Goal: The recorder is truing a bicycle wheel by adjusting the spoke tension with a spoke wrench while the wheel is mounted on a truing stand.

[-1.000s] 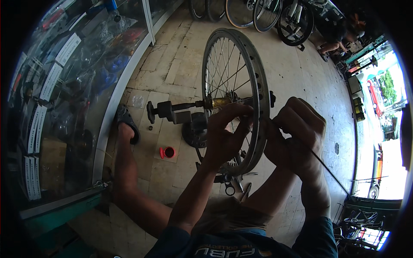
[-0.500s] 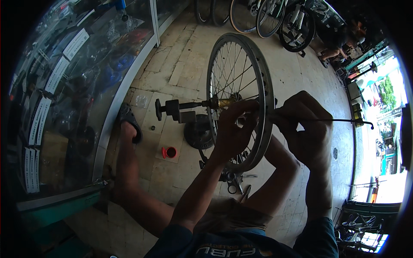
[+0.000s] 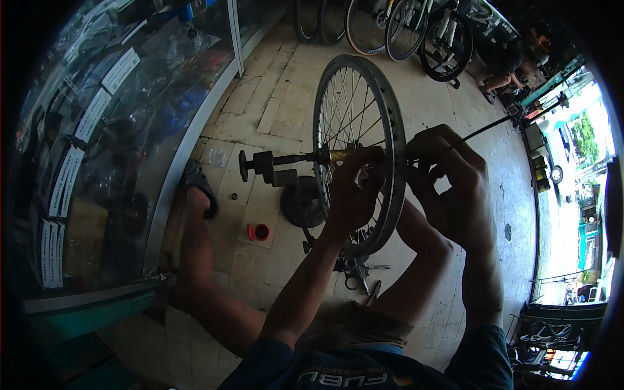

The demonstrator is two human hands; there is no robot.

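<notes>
A spoked bicycle wheel point(image 3: 393, 110) stands upright in a dark truing stand point(image 3: 263, 166), its gold hub point(image 3: 335, 155) on the axle. My left hand point(image 3: 357, 195) is closed at the left side of the rim, fingers among the spokes; what it grips is hidden. At the rim's right face, my right hand point(image 3: 448, 188) grips a long thin dark rod tool point(image 3: 491, 127), which slants up to the right, with fingertips touching near the rim. Below and left of the wheel, a small red open container point(image 3: 259, 232) sits on the floor. Metal tools point(image 3: 357, 278) lie under the wheel.
A glass display case point(image 3: 97, 169) runs along the left. My legs point(image 3: 416, 296) flank the stand. Bicycles point(image 3: 409, 36) line the back. Another person point(image 3: 510, 68) crouches at the back right, beside a bright street opening point(image 3: 585, 195). Bike parts point(image 3: 546, 341) lie at lower right.
The rod in my right hand has swung from pointing down-right, through level, to up-right. That hand has moved slightly up. My left hand stays at the rim.
</notes>
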